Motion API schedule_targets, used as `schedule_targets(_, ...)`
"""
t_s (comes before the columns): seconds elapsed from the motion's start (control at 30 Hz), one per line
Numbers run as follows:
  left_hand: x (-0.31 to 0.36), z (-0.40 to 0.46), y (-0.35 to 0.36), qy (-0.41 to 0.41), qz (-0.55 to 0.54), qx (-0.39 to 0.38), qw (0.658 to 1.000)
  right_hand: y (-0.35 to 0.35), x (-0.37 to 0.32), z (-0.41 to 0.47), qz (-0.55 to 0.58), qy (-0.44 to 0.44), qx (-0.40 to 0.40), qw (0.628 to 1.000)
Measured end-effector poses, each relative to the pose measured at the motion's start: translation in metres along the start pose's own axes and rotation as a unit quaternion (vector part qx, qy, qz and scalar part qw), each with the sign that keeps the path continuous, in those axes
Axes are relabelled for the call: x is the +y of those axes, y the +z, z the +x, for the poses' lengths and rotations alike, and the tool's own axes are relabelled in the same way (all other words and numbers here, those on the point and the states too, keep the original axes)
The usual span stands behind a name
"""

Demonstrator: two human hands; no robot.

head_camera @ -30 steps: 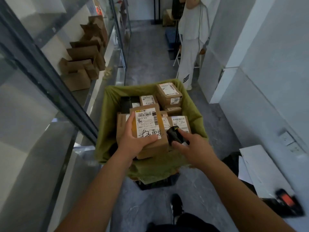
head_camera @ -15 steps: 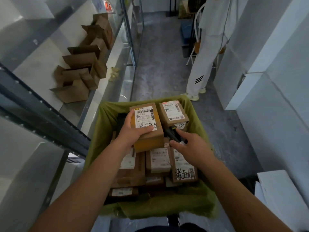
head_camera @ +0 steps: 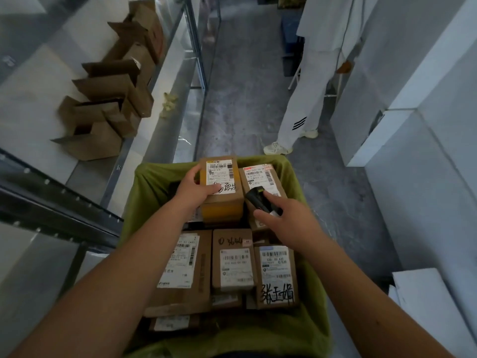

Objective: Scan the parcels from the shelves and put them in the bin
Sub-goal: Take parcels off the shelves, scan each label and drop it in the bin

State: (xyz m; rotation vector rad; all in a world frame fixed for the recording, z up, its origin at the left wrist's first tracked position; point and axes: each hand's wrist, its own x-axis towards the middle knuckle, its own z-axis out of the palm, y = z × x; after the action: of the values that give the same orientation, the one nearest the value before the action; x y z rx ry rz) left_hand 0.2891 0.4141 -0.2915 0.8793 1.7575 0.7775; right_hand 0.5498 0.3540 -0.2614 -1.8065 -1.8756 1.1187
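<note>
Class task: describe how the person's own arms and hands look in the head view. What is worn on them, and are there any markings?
Both forearms are bare as far as the frame shows; no sleeve reaches into view. The left hand and right hand wear no gloves. No watch, ring, band or marking shows on the sides that face the camera. The undersides are hidden.

Held parcel (head_camera: 222, 188): its near left side is covered by the left hand (head_camera: 193, 188); the small label print is too fine to read.
Scanner (head_camera: 260, 200): the rear of the black body is hidden inside the right hand (head_camera: 286, 218).
Bin (head_camera: 144, 187): its near rim runs off the bottom edge; the floor of it is buried under parcels.
Lowest parcel (head_camera: 171, 322): mostly covered by boxes above it.
Standing person (head_camera: 309, 86): cut off above the waist by the top edge.
Open cartons on the shelf (head_camera: 108, 99): insides in shadow.
</note>
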Motion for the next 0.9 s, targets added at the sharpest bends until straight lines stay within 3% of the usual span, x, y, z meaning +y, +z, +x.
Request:
schedule_targets(0.47,-0.005,-0.008,-0.005,0.071,0.108,-0.018,0.992,0.004,-0.005,0.001,-0.013,0.004,-0.019,1.0)
schedule_targets(0.67,-0.008,-0.031,-0.009,0.108,0.127,0.012,0.986,0.009,-0.011,-0.015,-0.027,-0.014,-0.01,0.999)
schedule_targets(0.9,-0.039,-0.112,-0.03,0.173,0.263,0.035,0.949,0.029,-0.019,-0.05,-0.084,-0.057,-0.015,0.995)
